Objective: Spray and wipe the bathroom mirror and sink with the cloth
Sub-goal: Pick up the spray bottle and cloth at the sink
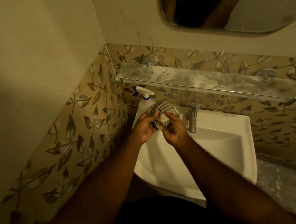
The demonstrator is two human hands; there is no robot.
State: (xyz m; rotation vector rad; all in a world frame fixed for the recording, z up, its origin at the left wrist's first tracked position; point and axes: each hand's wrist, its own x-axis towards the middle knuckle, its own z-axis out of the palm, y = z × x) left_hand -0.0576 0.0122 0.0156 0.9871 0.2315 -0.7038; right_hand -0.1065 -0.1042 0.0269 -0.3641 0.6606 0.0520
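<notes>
A checked beige and grey cloth (161, 110) is bunched between both my hands above the back left of the white sink (224, 140). My left hand (146, 127) grips its left side and my right hand (174, 129) pinches its lower end. A white spray bottle (145, 101) with a blue nozzle stands on the sink's back left corner, just behind the cloth and partly hidden by it. The mirror (232, 4) hangs on the wall at the top right, cut off by the frame edge.
A metal tap (193, 114) rises at the back of the sink, right of my hands. A dusty glass shelf (204, 81) runs along the leaf-patterned tiled wall above it. A grey tray-like surface (291, 179) lies at the lower right. The tiled side wall is close on the left.
</notes>
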